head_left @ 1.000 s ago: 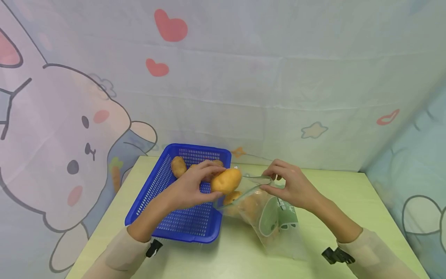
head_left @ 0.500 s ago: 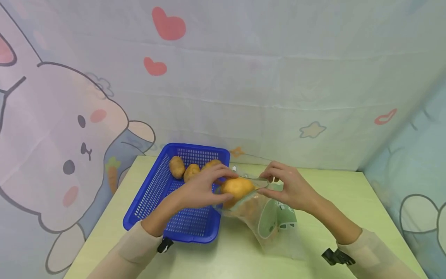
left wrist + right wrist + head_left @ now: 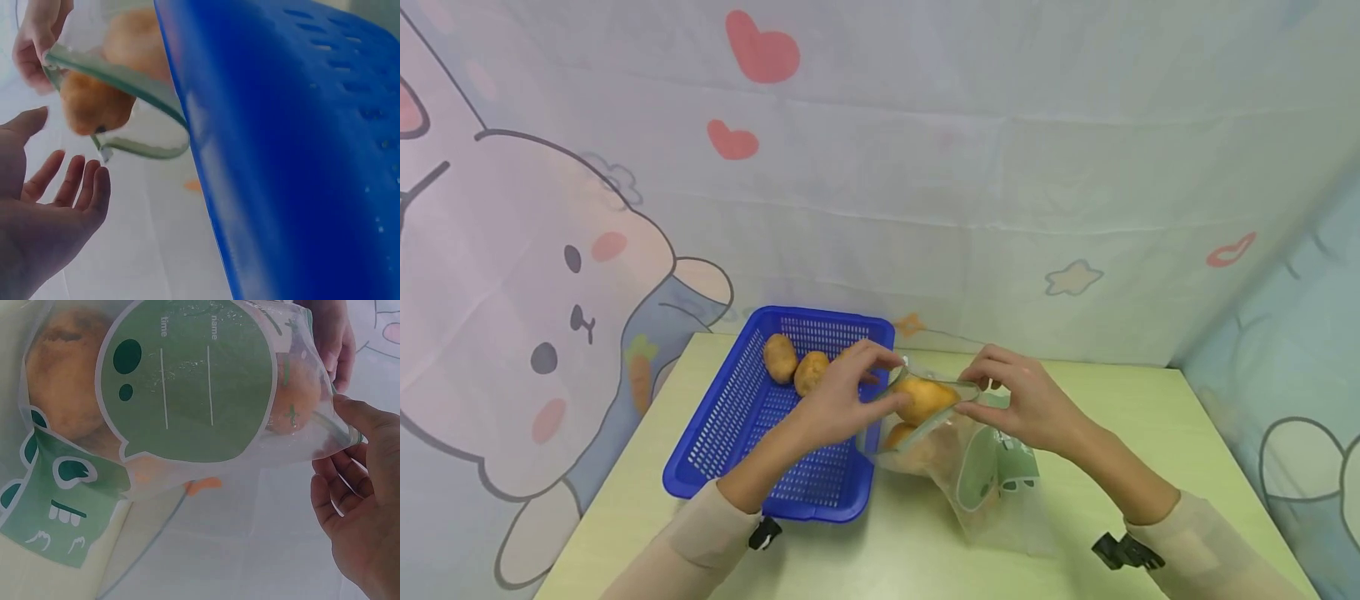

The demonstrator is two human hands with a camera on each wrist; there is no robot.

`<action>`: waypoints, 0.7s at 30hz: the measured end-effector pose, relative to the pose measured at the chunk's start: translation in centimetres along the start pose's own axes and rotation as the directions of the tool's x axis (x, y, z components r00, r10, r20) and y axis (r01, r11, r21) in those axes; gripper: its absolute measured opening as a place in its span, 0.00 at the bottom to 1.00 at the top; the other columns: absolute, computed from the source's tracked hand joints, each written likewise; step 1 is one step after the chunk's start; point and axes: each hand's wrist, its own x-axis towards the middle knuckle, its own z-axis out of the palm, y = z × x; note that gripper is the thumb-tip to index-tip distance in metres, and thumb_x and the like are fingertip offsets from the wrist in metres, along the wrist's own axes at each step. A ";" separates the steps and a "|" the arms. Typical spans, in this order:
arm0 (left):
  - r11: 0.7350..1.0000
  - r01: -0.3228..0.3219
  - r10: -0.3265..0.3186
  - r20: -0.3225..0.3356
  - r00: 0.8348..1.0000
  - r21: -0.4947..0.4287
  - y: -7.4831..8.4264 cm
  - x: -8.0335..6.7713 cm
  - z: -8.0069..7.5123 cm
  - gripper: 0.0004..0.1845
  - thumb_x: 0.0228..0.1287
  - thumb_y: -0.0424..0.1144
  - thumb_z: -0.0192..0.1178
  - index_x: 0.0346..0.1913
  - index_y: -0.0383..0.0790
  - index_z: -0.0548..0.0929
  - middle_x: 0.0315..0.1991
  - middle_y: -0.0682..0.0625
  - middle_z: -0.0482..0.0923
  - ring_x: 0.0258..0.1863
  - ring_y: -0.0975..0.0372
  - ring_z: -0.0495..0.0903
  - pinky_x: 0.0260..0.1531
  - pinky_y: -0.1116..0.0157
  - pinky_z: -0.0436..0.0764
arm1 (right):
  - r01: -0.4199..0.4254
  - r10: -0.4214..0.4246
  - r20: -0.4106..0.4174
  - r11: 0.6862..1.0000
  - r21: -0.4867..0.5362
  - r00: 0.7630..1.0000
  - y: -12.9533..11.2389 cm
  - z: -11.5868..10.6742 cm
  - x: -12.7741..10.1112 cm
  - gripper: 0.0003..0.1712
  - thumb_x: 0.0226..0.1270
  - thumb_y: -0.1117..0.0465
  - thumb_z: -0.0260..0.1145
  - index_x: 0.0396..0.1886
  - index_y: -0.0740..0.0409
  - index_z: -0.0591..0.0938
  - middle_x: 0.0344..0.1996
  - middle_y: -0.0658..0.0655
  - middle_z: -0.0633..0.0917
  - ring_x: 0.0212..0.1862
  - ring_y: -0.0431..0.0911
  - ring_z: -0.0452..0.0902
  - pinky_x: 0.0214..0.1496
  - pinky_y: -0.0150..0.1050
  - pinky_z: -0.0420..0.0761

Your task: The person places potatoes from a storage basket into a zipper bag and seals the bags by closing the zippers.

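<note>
A yellow potato [image 3: 922,400] lies in the open mouth of a clear zip bag [image 3: 951,492] with green print. My left hand [image 3: 842,398] is beside it; in the left wrist view the fingers and thumb [image 3: 31,125] are spread, with a gap to the potato [image 3: 94,106]. My right hand [image 3: 1026,398] pinches the right corner of the bag's mouth between thumb and fingers, as the right wrist view shows of the hand [image 3: 375,481]. More potatoes [image 3: 65,375] show through the bag's wall.
A blue plastic basket [image 3: 820,510] stands left of the bag, under my left forearm. Potatoes [image 3: 780,358] lie at its far end, one partly hidden by my left hand. A printed cloth [image 3: 910,208] hangs behind the pale yellow-green table [image 3: 1120,467].
My left hand has moved right with the potato, from over the basket's edge into the bag's mouth, and has let go of it. The right hand has kept its hold on the bag.
</note>
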 end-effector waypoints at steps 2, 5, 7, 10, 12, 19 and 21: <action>1.000 0.028 -0.028 0.001 1.000 0.010 -0.4 -0.4 -0.5 0.28 0.71 0.47 0.73 0.67 0.40 0.78 0.62 0.48 0.77 0.63 0.51 0.78 0.63 0.55 0.81 | -0.001 0.001 -0.003 1.000 -0.004 1.000 -0.1 0.0 0.0 0.15 0.59 0.65 0.83 0.44 0.55 0.87 0.40 0.47 0.85 0.39 0.39 0.78 0.41 0.32 0.80; 0.997 0.077 -0.077 0.068 0.995 0.010 -1.1 -1.5 -1.2 0.41 0.66 0.50 0.76 0.76 0.42 0.70 0.72 0.47 0.71 0.71 0.51 0.73 0.69 0.52 0.76 | -0.002 0.002 -0.007 1.000 -0.012 1.000 -0.1 0.0 0.0 0.15 0.59 0.64 0.83 0.44 0.55 0.87 0.40 0.48 0.85 0.39 0.39 0.78 0.41 0.32 0.80; 0.993 0.115 -0.118 0.135 0.984 0.026 -1.6 -2.4 -1.5 0.51 0.62 0.52 0.79 0.81 0.43 0.63 0.78 0.47 0.64 0.76 0.51 0.67 0.72 0.50 0.73 | -0.007 0.007 -0.009 1.000 -0.016 1.000 -0.1 0.0 0.0 0.15 0.59 0.64 0.83 0.44 0.55 0.88 0.40 0.47 0.85 0.39 0.39 0.78 0.41 0.32 0.80; 0.985 0.159 -0.170 0.211 0.963 0.067 -2.3 -3.5 -1.3 0.59 0.57 0.55 0.81 0.85 0.44 0.56 0.82 0.47 0.58 0.78 0.50 0.64 0.73 0.47 0.71 | -0.020 0.020 -0.013 1.000 -0.013 1.000 0.0 -0.1 -0.1 0.16 0.59 0.65 0.83 0.44 0.55 0.88 0.40 0.48 0.85 0.39 0.40 0.78 0.41 0.31 0.79; 0.982 0.171 -0.186 0.231 0.955 0.084 -2.6 -4.0 -0.9 0.60 0.58 0.55 0.81 0.85 0.42 0.54 0.82 0.45 0.57 0.77 0.48 0.65 0.72 0.47 0.72 | -0.031 0.031 -0.015 0.999 -0.011 0.999 0.0 -0.1 -0.2 0.16 0.59 0.65 0.83 0.44 0.55 0.88 0.40 0.47 0.85 0.39 0.40 0.78 0.41 0.31 0.79; 0.974 0.208 -0.221 0.200 0.954 0.087 -3.4 -4.4 0.7 0.52 0.63 0.44 0.78 0.83 0.37 0.60 0.74 0.41 0.68 0.66 0.49 0.76 0.59 0.50 0.84 | -0.062 0.062 -0.024 0.998 -0.019 0.998 0.1 -0.1 -0.4 0.17 0.59 0.64 0.83 0.46 0.54 0.88 0.41 0.45 0.84 0.39 0.39 0.78 0.41 0.32 0.81; 0.972 0.212 -0.228 0.175 0.958 0.101 -3.5 -4.3 0.9 0.47 0.64 0.43 0.77 0.80 0.37 0.64 0.69 0.43 0.72 0.62 0.52 0.78 0.55 0.53 0.85 | -0.069 0.069 -0.034 0.997 -0.023 0.997 0.3 -0.1 -0.6 0.18 0.59 0.64 0.83 0.47 0.52 0.88 0.41 0.44 0.84 0.40 0.39 0.78 0.40 0.32 0.81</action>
